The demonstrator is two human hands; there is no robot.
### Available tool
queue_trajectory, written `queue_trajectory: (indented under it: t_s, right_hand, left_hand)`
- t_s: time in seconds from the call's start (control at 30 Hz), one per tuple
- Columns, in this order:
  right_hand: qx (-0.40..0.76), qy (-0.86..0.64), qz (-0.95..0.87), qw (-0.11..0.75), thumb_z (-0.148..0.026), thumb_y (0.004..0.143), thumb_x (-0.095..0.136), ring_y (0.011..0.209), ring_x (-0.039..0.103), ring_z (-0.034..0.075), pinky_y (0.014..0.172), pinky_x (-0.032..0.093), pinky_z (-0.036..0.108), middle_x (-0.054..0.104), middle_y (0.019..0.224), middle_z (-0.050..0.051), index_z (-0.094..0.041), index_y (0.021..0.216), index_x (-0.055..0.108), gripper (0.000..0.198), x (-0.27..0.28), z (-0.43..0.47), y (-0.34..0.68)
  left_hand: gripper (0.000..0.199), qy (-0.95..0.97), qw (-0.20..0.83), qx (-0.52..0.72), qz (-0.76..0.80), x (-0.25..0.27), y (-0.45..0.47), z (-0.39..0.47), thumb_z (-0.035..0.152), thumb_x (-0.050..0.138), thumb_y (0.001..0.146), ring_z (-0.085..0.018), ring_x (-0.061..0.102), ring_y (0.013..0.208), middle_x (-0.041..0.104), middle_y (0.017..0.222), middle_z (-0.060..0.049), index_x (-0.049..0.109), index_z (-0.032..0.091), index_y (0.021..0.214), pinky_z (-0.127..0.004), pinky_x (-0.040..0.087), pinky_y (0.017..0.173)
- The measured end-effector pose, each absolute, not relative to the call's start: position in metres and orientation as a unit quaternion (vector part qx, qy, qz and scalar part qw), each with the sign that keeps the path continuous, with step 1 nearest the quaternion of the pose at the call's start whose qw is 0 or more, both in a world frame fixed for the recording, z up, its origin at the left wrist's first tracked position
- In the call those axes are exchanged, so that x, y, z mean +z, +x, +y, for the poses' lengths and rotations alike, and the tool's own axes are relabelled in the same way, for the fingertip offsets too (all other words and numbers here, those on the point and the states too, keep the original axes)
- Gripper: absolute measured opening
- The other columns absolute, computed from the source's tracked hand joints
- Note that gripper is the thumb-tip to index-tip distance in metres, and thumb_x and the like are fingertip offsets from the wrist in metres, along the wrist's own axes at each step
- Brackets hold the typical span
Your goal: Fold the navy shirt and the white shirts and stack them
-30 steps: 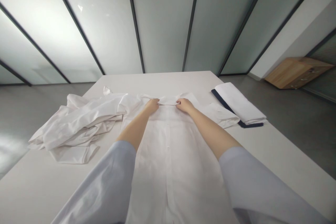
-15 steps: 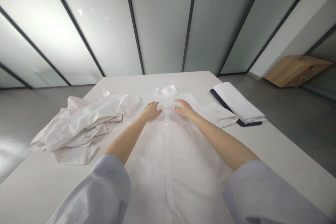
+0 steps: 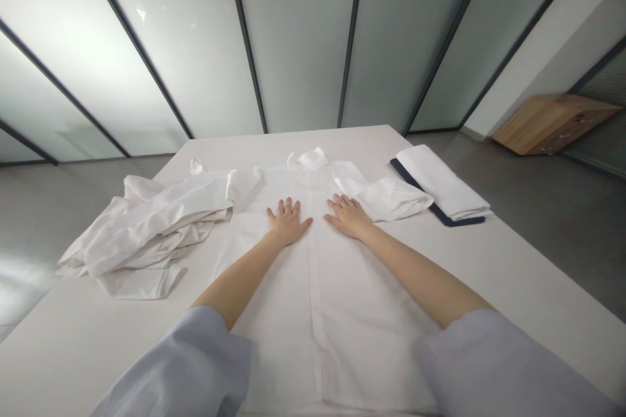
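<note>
A white button-front shirt (image 3: 288, 339) lies spread out on the table, its collar (image 3: 313, 158) at the far end and its front placket running down the middle. On the left half of its chest my left hand (image 3: 287, 223) lies flat with fingers spread. My right hand (image 3: 348, 216) rests palm down on the other half, fingers also apart. Neither hand holds anything. The shirt's right sleeve (image 3: 396, 199) is laid out short and bunched beside my right hand. Toward the left, the other sleeve (image 3: 242, 186) meets a heap of white clothes.
The rumpled white clothes (image 3: 147, 228) lie along the left edge of the white table (image 3: 508, 287). A folded white cloth (image 3: 440, 182) sits on a dark navy one (image 3: 460, 221) at the right edge. Beyond stand frosted glass panels (image 3: 298, 39) and a wooden cabinet (image 3: 542, 124).
Both hands have slid down the shirt from near the collar to mid-chest, toward me, and now lie flatter. The camera view has shifted slightly.
</note>
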State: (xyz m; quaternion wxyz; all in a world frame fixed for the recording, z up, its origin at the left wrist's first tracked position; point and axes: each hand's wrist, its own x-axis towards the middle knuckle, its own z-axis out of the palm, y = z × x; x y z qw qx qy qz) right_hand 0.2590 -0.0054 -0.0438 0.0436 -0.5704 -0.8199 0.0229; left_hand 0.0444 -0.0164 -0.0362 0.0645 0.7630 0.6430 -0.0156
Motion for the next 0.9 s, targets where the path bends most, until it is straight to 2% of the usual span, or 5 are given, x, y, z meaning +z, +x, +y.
queue_trajectory:
  t_s: [0.4, 0.5, 0.67, 0.8, 0.9]
  right_hand:
    - [-0.042, -0.618, -0.767, 0.167, -0.021, 0.092, 0.037, 0.123, 0.048, 0.024, 0.107, 0.029, 0.038, 0.061, 0.127, 0.013, -0.015, 0.118, 0.064, 0.038, -0.031, 0.042, 0.296]
    - [-0.066, -0.708, -0.684, 0.163, -0.035, 0.090, 0.047, 0.127, 0.042, 0.033, 0.107, 0.027, 0.048, 0.057, 0.130, 0.017, -0.013, 0.120, 0.063, 0.040, -0.029, 0.041, 0.328]
    - [0.027, -0.797, -0.594, 0.102, -0.063, 0.081, 0.053, 0.133, 0.034, 0.045, 0.103, 0.025, 0.064, 0.043, 0.144, 0.023, -0.013, 0.134, 0.053, 0.072, -0.035, 0.041, 0.361]
    - [0.104, -0.795, -0.572, 0.173, -0.039, 0.088, 0.048, 0.125, 0.049, 0.038, 0.103, 0.033, 0.053, 0.059, 0.129, 0.020, -0.014, 0.120, 0.066, 0.044, -0.028, 0.049, 0.369]
    - [0.157, -0.805, -0.505, 0.268, -0.031, 0.090, 0.041, 0.121, 0.054, 0.037, 0.100, 0.040, 0.046, 0.063, 0.121, 0.027, -0.004, 0.117, 0.066, 0.045, -0.007, 0.058, 0.374]
  left_hand:
    - [0.082, 0.758, 0.058, 0.004, 0.650, -0.037, 0.042, 0.032, 0.071, 0.022, 0.087, -0.037, 0.012, 0.147, 0.016, 0.161, -0.012, 0.024, 0.023, 0.153, -0.064, 0.012, 0.112]
    - [0.083, 0.759, 0.059, 0.007, 0.648, -0.036, 0.041, 0.035, 0.071, 0.023, 0.087, -0.036, 0.013, 0.147, 0.016, 0.161, -0.013, 0.025, 0.020, 0.153, -0.065, 0.012, 0.112]
    - [0.080, 0.752, 0.056, 0.010, 0.656, -0.035, 0.043, 0.035, 0.070, 0.024, 0.087, -0.035, 0.014, 0.147, 0.017, 0.161, -0.012, 0.027, 0.023, 0.152, -0.063, 0.012, 0.113]
    - [0.080, 0.754, 0.058, 0.016, 0.654, -0.034, 0.043, 0.034, 0.069, 0.026, 0.087, -0.035, 0.015, 0.147, 0.018, 0.161, -0.013, 0.028, 0.022, 0.152, -0.062, 0.013, 0.113]
    - [0.079, 0.752, 0.063, 0.025, 0.655, -0.034, 0.041, 0.034, 0.069, 0.030, 0.087, -0.035, 0.015, 0.147, 0.019, 0.160, -0.013, 0.031, 0.023, 0.150, -0.061, 0.012, 0.114]
